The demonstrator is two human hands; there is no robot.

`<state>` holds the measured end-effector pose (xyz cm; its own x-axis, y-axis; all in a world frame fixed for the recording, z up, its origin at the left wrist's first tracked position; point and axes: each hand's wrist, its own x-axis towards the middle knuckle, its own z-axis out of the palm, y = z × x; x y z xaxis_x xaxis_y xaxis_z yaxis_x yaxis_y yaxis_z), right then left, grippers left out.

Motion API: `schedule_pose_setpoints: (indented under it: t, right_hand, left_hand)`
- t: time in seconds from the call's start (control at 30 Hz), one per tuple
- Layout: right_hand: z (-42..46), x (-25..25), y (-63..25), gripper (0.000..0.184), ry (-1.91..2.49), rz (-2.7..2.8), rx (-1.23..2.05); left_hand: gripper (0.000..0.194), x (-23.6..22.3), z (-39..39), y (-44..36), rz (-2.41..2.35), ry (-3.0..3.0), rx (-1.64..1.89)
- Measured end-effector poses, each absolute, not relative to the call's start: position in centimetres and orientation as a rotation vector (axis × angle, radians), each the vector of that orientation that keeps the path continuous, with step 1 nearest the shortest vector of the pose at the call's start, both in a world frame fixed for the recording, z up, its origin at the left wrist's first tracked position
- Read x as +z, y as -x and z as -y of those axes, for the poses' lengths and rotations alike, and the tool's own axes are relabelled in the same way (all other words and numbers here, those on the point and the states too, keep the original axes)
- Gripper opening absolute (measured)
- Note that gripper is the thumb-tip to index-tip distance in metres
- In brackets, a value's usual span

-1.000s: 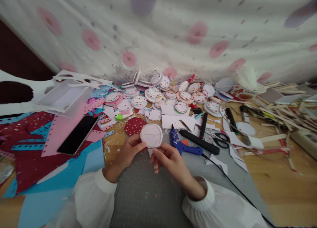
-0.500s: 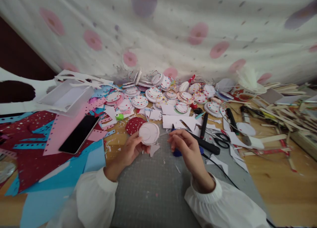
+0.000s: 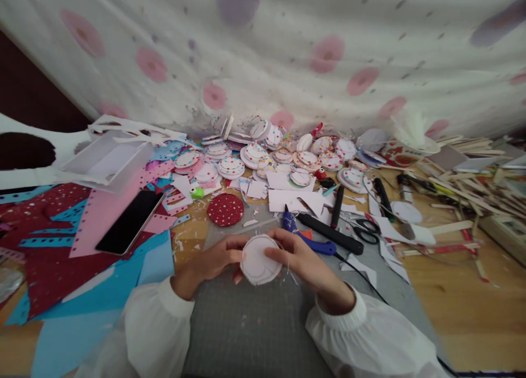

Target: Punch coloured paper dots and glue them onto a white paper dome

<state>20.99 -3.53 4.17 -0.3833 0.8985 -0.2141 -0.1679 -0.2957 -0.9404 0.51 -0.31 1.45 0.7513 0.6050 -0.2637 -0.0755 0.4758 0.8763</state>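
Observation:
Both hands hold a round white paper disc (image 3: 258, 263) above the grey cutting mat (image 3: 242, 334). Pencil-like lines run across its face. My left hand (image 3: 219, 260) grips the disc's left edge, with its lower fingers partly hidden behind it. My right hand (image 3: 298, 257) pinches the right side, thumb lying on the face. Thin glue-like strands hang near the right fingers. Beyond the hands lies a dark red disc with white dots (image 3: 225, 209). A blue glue gun (image 3: 314, 245) rests just past my right hand, partly covered by it.
Decorated paper discs (image 3: 255, 156) are heaped along the back. A phone (image 3: 130, 222) lies on coloured sheets at left, near a white tray (image 3: 109, 159). Scissors (image 3: 367, 231), a black stick-shaped tool (image 3: 331, 234) and wooden sticks (image 3: 454, 227) are at right. The gun's cord crosses the mat.
My right hand moved off the disc toward the glue gun, then came back and took hold of it. The disc has come lower and nearer, uncovering the red dotted disc.

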Motion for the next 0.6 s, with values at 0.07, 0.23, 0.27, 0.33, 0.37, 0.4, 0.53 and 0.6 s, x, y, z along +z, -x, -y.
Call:
schedule_pose_setpoints:
  t: [0.07, 0.23, 0.27, 0.33, 0.37, 0.4, 0.53, 0.6]
  right_hand:
    - [3.5, 4.0, -21.0, 0.038, 1.023, 1.193, 1.799]
    - [3.5, 3.6, -20.9, 0.028, 1.111, 1.287, 1.651]
    - [3.5, 3.6, -20.9, 0.025, 1.131, 1.302, 1.625]
    - [3.6, 3.6, -20.7, 0.025, 1.146, 1.288, 1.593]
    - [3.6, 3.5, -20.6, 0.026, 1.14, 1.259, 1.58]
    - [3.6, 3.5, -20.4, 0.027, 1.127, 1.223, 1.566]
    - [3.9, 3.4, -19.5, 0.032, 1.113, 1.109, 1.483]
    - [4.0, 3.3, -19.2, 0.036, 1.142, 1.106, 1.382]
  left_hand:
    - [0.031, 1.3, 0.2, -0.6, -0.653, -1.035, 0.533]
    - [0.019, 1.4, 0.1, -0.6, -0.718, -1.198, 0.523]
    - [0.018, 1.4, 0.2, -0.6, -0.717, -1.221, 0.511]
    - [0.018, 1.6, 0.2, -0.6, -0.714, -1.233, 0.537]
    - [0.018, 1.6, 0.2, -0.6, -0.721, -1.228, 0.579]
    - [0.019, 1.6, 0.1, -0.6, -0.741, -1.225, 0.639]
    - [0.018, 1.7, 0.1, -0.8, -0.875, -1.279, 0.863]
    - [0.02, 1.7, 0.1, -0.9, -0.916, -1.295, 0.908]
